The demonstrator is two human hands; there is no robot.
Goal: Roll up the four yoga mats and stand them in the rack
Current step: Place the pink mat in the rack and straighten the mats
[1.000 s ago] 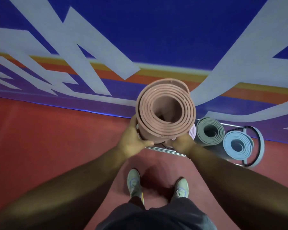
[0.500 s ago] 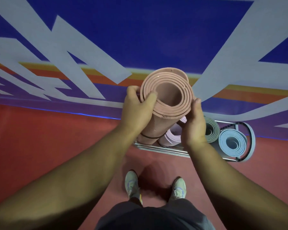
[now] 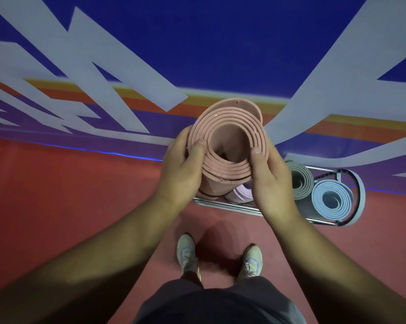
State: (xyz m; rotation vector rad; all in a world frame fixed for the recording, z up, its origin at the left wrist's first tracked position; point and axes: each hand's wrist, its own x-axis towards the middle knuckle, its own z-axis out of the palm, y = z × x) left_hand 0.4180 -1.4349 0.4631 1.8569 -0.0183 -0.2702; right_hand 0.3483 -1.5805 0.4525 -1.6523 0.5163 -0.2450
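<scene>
Two hands [image 3: 182, 174] [image 3: 271, 181] — four mats [image 3: 227, 141] — one rack [image 3: 232, 206]

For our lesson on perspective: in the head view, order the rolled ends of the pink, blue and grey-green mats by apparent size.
1. pink mat, largest, though held closest to the camera.
2. blue mat.
3. grey-green mat, smallest, but partly hidden behind the right hand, so unsure.
</scene>
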